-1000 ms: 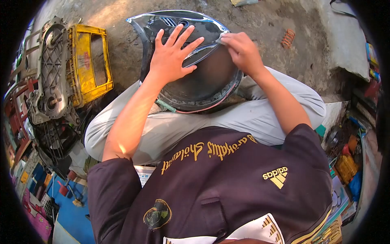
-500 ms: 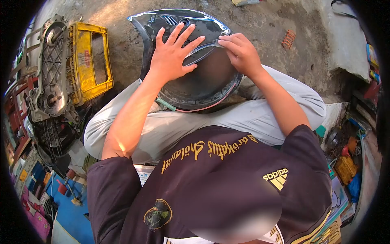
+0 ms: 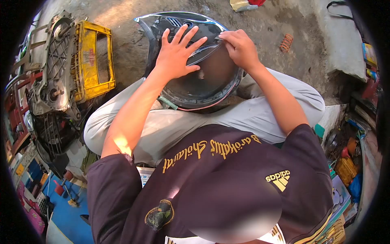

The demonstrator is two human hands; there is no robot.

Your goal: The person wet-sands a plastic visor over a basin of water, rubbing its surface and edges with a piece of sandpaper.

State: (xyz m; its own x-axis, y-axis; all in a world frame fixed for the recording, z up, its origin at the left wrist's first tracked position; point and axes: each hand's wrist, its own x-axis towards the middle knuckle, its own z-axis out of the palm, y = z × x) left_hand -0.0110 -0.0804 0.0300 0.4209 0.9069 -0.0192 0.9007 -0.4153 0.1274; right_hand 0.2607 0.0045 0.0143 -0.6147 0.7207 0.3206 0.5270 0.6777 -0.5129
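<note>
A glossy black curved body panel (image 3: 199, 26), apparently from a motorcycle, lies tilted over a round black basin (image 3: 191, 103) between my crossed legs. Its long edge shines, and vent slots show near its top. My left hand (image 3: 174, 61) rests on the panel with its fingers spread, the thumb over the basin. At the panel's right-hand end, my right hand (image 3: 239, 49) is closed in a pinch. A small thin grey piece (image 3: 218, 38) shows at those fingertips, against the panel's edge; its kind is unclear.
A yellow plastic crate (image 3: 94, 61) and a metal engine casing (image 3: 59, 65) stand at the left. An orange coil spring (image 3: 286, 43) lies on the concrete floor to the right. Assorted items crowd a shelf (image 3: 345, 171) at lower right.
My right hand has moved slightly up and left along the panel's edge. My left hand stays spread on the panel. The whole view has shifted a little.
</note>
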